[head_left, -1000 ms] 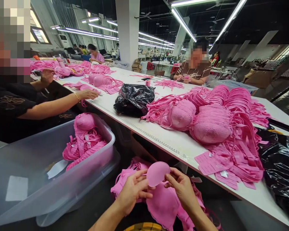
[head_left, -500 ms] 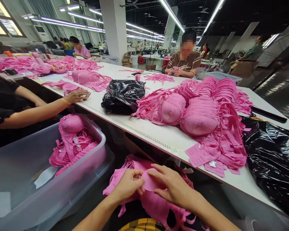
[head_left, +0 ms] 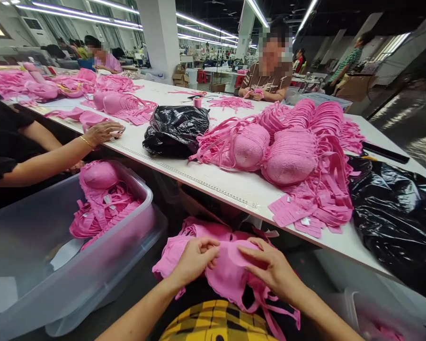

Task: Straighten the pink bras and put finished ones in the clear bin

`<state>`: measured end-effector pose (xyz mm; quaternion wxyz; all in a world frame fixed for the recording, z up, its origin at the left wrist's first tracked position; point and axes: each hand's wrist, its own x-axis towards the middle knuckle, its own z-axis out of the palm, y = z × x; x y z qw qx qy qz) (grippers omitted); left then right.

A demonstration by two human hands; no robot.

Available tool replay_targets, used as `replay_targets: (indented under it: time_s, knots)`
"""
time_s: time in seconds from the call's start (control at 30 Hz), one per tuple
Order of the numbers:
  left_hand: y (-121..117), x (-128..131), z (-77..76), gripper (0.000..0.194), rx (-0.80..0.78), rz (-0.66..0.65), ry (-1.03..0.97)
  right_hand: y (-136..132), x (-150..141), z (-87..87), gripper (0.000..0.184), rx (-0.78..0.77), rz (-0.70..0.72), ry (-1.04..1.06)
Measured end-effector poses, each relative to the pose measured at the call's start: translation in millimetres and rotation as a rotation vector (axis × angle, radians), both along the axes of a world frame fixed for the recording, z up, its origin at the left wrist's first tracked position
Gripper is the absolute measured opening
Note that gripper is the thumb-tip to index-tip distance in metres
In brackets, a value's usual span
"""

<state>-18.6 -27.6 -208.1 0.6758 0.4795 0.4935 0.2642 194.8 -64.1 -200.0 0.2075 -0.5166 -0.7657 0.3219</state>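
Observation:
A pink bra (head_left: 227, 279) lies over my lap, cup facing up and straps hanging toward me. My left hand (head_left: 198, 259) is closed in a pinch at the left edge of the cup; the fingertips hide the exact bit of fabric. On the cup's right side my right hand (head_left: 271, 265) grips with the thumb below and fingers on top, around a smooth, rounded pink layer that looks like a pad. More pink bras (head_left: 173, 253) are bunched behind it, beneath the table edge.
A white table (head_left: 213, 182) with a ruler strip runs across, bearing stacked pink bras (head_left: 291, 156), a black plastic bag (head_left: 177, 130) and black sheeting (head_left: 394, 208). At left, a clear bin (head_left: 147, 201) holds bras. A co-worker's hand (head_left: 104, 132) rests on the table; another person sits opposite.
The small oval pink pad between my hands now lies flatter against the cup, mostly under my right fingers. My hands are slightly farther apart. The view has tilted down.

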Motion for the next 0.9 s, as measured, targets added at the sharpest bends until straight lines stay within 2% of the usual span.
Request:
replay_targets:
  time_s: [0.07,0.13,0.2,0.3,0.4,0.53,0.67,0.8,0.9]
  knots:
    - [-13,9,-12.4,0.018,0.174,-0.054,0.094,-18,19,-7.8,0.031,-0.009,-0.098,-0.024]
    - [-26,20,-29.6,0.013,0.383,-0.187,0.238,-40,33,-16.8,0.029,-0.042,-0.150,-0.082]
    - [-38,32,-48.2,0.012,0.519,-0.287,0.386,-59,39,-26.9,0.029,-0.047,-0.176,-0.149]
    - [-48,51,-71.4,0.017,0.575,-0.334,0.541,-77,37,-43.4,0.030,0.036,-0.196,-0.227]
    - [-50,63,-84.7,0.013,0.601,-0.395,0.610,-83,30,-58.7,0.032,0.095,-0.156,-0.338]
    - [-48,67,-91.3,0.016,0.575,-0.408,0.617,-81,24,-69.2,0.044,0.088,-0.072,-0.572]
    - [-49,61,-91.1,0.015,0.591,-0.392,0.542,-76,27,-64.9,0.048,0.100,0.009,-0.624]
    - [-52,56,-81.1,0.018,0.578,-0.372,0.388,-70,38,-60.4,0.030,0.104,0.005,-0.424]
    - [-50,56,-72.1,0.023,0.334,-0.242,0.135,-67,43,-66.1,0.026,0.193,-0.067,-0.223]
